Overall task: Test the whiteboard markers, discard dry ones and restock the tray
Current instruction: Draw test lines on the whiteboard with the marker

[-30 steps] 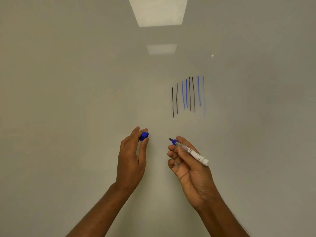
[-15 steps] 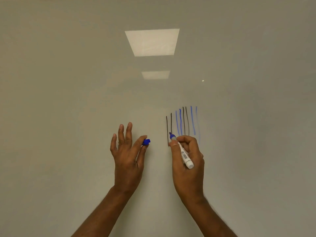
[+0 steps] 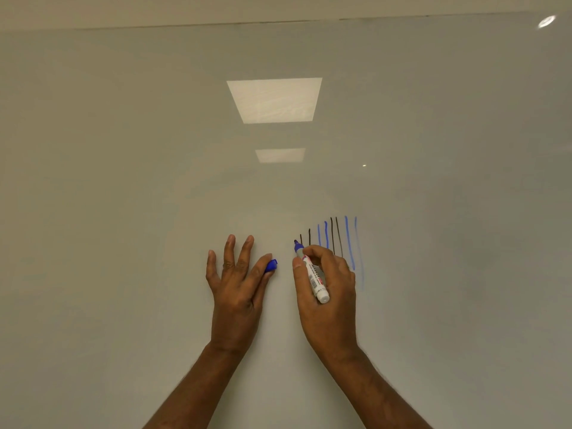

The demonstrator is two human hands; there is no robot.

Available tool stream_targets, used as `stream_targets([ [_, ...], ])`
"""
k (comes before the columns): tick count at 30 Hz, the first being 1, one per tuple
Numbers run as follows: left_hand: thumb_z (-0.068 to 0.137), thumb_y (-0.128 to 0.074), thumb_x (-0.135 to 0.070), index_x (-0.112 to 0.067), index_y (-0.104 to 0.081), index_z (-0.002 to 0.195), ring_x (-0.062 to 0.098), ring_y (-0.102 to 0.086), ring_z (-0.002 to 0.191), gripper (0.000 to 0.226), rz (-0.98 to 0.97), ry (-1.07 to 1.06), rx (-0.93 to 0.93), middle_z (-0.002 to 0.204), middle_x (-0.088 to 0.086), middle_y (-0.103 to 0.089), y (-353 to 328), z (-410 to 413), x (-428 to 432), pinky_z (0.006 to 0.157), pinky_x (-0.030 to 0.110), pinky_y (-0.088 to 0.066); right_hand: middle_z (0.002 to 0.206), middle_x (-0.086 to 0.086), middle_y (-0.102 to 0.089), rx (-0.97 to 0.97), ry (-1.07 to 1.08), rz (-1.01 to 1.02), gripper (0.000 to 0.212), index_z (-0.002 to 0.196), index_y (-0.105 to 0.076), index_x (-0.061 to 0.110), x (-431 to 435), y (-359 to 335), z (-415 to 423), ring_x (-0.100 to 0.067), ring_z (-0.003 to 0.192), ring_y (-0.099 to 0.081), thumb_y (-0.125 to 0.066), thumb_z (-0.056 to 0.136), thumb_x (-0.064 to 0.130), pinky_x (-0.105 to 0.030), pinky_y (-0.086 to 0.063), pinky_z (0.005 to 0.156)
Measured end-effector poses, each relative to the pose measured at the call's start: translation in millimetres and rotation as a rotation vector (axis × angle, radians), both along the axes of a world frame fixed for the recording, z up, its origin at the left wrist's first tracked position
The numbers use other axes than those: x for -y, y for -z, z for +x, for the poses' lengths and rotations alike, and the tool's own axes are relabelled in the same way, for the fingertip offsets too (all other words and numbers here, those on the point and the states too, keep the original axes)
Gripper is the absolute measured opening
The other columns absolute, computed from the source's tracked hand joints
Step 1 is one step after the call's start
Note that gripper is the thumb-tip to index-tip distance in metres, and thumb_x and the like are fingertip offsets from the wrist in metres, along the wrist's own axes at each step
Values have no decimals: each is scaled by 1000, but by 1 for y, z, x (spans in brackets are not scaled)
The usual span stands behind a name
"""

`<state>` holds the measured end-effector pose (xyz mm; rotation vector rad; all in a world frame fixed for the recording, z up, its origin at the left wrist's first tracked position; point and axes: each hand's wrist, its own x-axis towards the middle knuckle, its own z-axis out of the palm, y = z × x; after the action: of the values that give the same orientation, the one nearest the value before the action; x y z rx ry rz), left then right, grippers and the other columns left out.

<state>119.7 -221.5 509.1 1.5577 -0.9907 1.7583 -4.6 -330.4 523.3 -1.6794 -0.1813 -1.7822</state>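
The whiteboard (image 3: pixel 123 212) fills nearly all I see. Its only visible edge is the top one, running straight across under a thin strip of wall (image 3: pixel 185 7). Bare board spreads wide to the left of my hands, above them and far out to the right. Two ceiling light reflections (image 3: pixel 274 100) sit on its glossy face above me.

The marker (image 3: pixel 312 275) has a white barrel with a barcode and a reddish logo. The print is too small for me to read.

My right hand (image 3: pixel 328 292) grips the marker, with fingers and thumb curled round the barrel near its blue tip. The tip points up at the board, just left of a row of test strokes (image 3: pixel 337 239), black and blue, the rightmost blue one faint. My knuckles cover the lower ends of several strokes. I cannot tell whether the tip touches the surface.

My left hand (image 3: pixel 238 289) is just beside it. It pinches the blue cap (image 3: pixel 271 265) between thumb and forefinger, and the other three fingers stand straight and spread before the board.
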Motion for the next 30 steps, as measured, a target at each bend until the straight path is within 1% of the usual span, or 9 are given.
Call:
stream_targets([
  [8, 107, -49, -36, -15, -58, 139, 32, -31, 152, 40, -31, 3, 42, 152, 14, -48, 2, 4, 4, 120, 67, -20, 95, 15, -52, 26, 26, -36, 38, 116, -54, 27, 7, 8, 9, -12, 74, -57, -53, 85, 48, -25, -50, 71],
  [11, 106, -52, -35, -14, -61, 137, 35, -35, 150, 39, -41, -7, 51, 151, 15, -50, 1, 3, 4, 120, 66, -21, 89, 19, -50, 60, 81, -34, 53, 112, -62, 10, 11, 30, 12, -3, 65, -51, -48, 91, 57, -20, -46, 66],
  [14, 106, -52, -35, -16, -60, 136, 35, -36, 149, 37, -49, -1, 53, 150, 15, -52, 1, 2, 5, 121, 65, -21, 88, -10, -67, -21, 71, 14, 70, 110, -66, 1, 13, 50, 12, -11, 68, -57, -46, 88, 64, -44, -60, 62],
  [16, 106, -51, -35, -16, -59, 136, 34, -36, 149, 37, -50, -7, 54, 149, 15, -52, 1, 2, 4, 121, 65, -22, 89, -29, -68, -46, 32, 52, 82, 120, -66, 16, 12, 62, 6, -23, 76, -61, -36, 82, 82, -61, -57, 66],
  [18, 105, -53, -34, -15, -60, 136, 34, -36, 149, 37, -49, -18, 54, 149, 15, -52, 2, 2, 4, 120, 66, -22, 105, -29, -67, -136, -102, 153, 105, 126, -63, 19, 9, 67, 1, -33, 93, -64, -31, 64, 97, -63, -52, 87],
  [20, 104, -54, -32, -13, -61, 135, 34, -37, 149, 38, -47, -29, 54, 149, 15, -52, 2, 2, 4, 120, 66, -23, 107, -27, -66, -154, -122, 161, 122, 115, -64, -5, 7, 64, -4, -42, 96, -65, -31, 61, 99, -62, -52, 88],
  [22, 104, -54, -33, -13, -62, 135, 34, -36, 149, 38, -44, -33, 55, 149, 15, -52, 2, 2, 4, 120, 65, -22, 90, -20, -68, -82, -10, 71, 101, 107, -66, -5, 5, 50, -6, -35, 77, -69, -32, 80, 85, -54, -59, 67],
  [25, 104, -54, -32, -14, -61, 137, 34, -36, 150, 38, -41, -40, 52, 149, 15, -52, 2, 2, 4, 120, 65, -23, 95, 22, -53, 3, 9, -11, 55, 114, -58, 31, -2, 22, -8, -8, 75, -59, -36, 88, 73, -20, -49, 73],
  [30, 108, -48, -36, -15, -59, 138, 34, -35, 150, 39, -37, -42, 52, 150, 15, -51, 2, 3, 4, 120, 64, -22, 100, 9, -62, -39, -2, -41, 58, 120, -64, 20, -3, -1, 7, -9, 85, -62, -47, 88, 65, -34, -60, 77],
])
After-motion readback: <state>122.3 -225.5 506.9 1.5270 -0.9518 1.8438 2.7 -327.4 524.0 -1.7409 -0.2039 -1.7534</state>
